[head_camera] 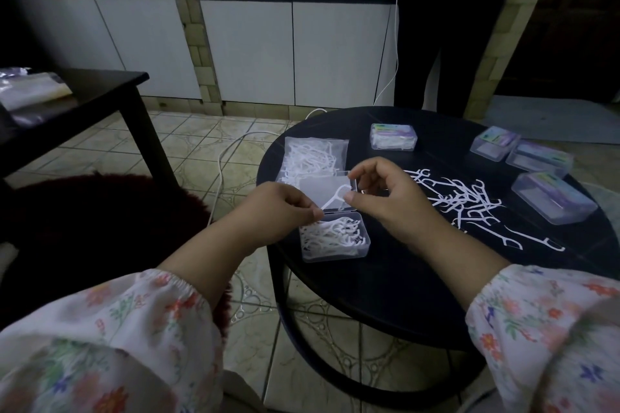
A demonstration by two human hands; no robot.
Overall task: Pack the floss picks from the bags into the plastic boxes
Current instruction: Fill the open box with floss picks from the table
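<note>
Hands meet above an open plastic box (335, 240) on the round black table (385, 282): the left hand (275, 211) pinches the handle of one floss pick (335, 198), and the right hand (385, 198) pinches its head end. The box is partly filled with picks. Behind it lies a bag (313, 156); loose picks (459, 201) and closed boxes (553, 196) lie to the right.

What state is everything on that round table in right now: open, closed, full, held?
Open box: lid up, nearly full of picks.
Held pick: pinched by left hand and right hand.
Bag: lying flat, picks inside.
Loose picks: scattered on table.
Four boxes: closed;.
</note>
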